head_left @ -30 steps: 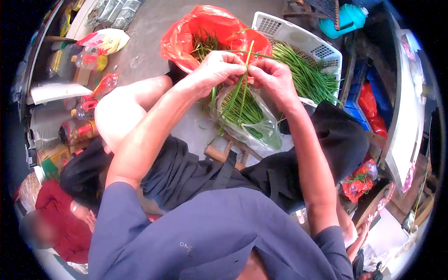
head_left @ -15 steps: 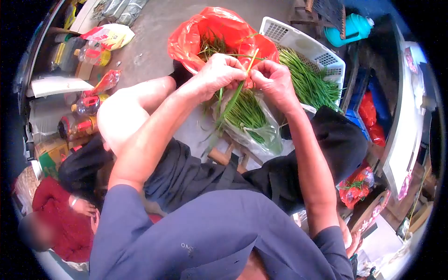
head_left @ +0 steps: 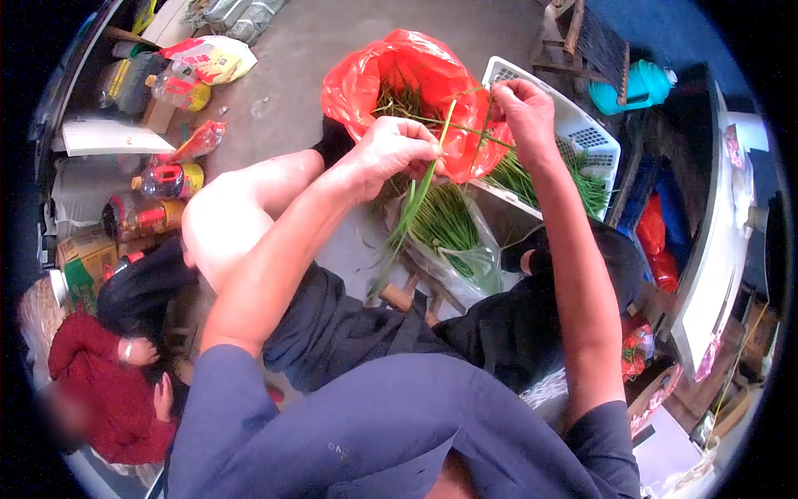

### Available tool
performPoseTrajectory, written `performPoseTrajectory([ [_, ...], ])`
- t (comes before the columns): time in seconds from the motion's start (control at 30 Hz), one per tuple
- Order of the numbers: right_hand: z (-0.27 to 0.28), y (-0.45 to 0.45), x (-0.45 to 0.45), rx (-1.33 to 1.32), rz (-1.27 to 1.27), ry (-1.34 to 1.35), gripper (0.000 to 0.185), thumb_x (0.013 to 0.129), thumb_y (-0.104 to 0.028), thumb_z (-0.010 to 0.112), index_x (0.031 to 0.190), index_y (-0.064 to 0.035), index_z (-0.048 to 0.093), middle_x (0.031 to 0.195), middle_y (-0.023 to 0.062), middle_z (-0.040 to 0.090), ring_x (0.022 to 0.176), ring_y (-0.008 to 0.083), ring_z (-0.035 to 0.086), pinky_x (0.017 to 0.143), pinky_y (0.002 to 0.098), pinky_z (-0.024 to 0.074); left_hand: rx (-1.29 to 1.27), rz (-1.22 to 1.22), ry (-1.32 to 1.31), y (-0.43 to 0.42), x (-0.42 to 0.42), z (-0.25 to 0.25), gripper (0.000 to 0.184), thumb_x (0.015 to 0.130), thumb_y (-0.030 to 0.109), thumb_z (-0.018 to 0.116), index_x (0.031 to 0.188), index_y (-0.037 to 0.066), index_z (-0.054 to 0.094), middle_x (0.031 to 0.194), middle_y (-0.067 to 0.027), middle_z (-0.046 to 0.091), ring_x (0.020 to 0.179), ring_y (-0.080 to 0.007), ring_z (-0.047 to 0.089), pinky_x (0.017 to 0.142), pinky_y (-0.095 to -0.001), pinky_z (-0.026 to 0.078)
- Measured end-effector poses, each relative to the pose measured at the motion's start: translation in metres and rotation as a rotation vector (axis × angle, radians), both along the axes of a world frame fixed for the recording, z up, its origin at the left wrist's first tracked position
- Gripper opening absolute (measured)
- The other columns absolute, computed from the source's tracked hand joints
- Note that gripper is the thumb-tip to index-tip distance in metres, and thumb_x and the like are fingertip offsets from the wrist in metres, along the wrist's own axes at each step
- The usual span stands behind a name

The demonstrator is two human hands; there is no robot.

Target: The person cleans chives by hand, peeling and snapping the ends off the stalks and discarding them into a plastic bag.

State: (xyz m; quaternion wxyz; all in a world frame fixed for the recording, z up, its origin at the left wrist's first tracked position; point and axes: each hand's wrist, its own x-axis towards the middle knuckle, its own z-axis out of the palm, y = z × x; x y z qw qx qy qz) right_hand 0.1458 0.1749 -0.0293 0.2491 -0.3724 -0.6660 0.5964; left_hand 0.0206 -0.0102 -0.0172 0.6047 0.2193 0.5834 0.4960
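A dark blue shirt [head_left: 374, 416] fills the nearest part of the view, with black trousers [head_left: 357, 337] just past it. Off to the left sits another person [head_left: 112, 387] in a dark red top, their two hands apart and near each other. Between the wearer's knees a piece of wood [head_left: 397, 297] shows, and beyond it a clear plastic bag [head_left: 488, 270] lies tilted, filled with a bundle of green stems [head_left: 449, 220]. Above this bag the left hand [head_left: 391, 154] has its grip clamped on a few long green stalks [head_left: 413, 208]: their pale end sticks up past the fingertips, and their leafy ends hang down toward the wood. The right hand [head_left: 528, 108] is raised farther out, apart from the left, its grip pinched together on a thin green strand [head_left: 485, 129] that hangs in front of a red plastic bag [head_left: 349, 79]. That bag gapes wide, with green scraps [head_left: 403, 100] inside. Right of it, partly behind the right arm, a white crate [head_left: 575, 125] holds more green stems. Farther left, plastic bottles [head_left: 179, 87] lie on their sides; at the far right, a teal jug [head_left: 636, 87] lies beside a wooden frame [head_left: 573, 33]
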Motion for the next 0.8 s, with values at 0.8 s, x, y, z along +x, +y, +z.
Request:
performPoseTrajectory([
  [0.8, -0.006, -0.037, -0.01, -0.42, 0.321, 0.054, 0.024, 0.083, -0.027, 0.069, 0.09, -0.0037, 0.065, 0.073, 0.0005, 0.063, 0.06, 0.0067, 0.056, 0.054, 0.0203, 0.043, 0.089, 0.218, -0.428, 0.009, 0.002, -0.006, 0.011, 0.092, 0.011, 0.052, 0.098, 0.002, 0.055, 0.086, -0.0128, 0.066, 0.074, -0.0218, 0.067, 0.071, -0.0365, 0.056],
])
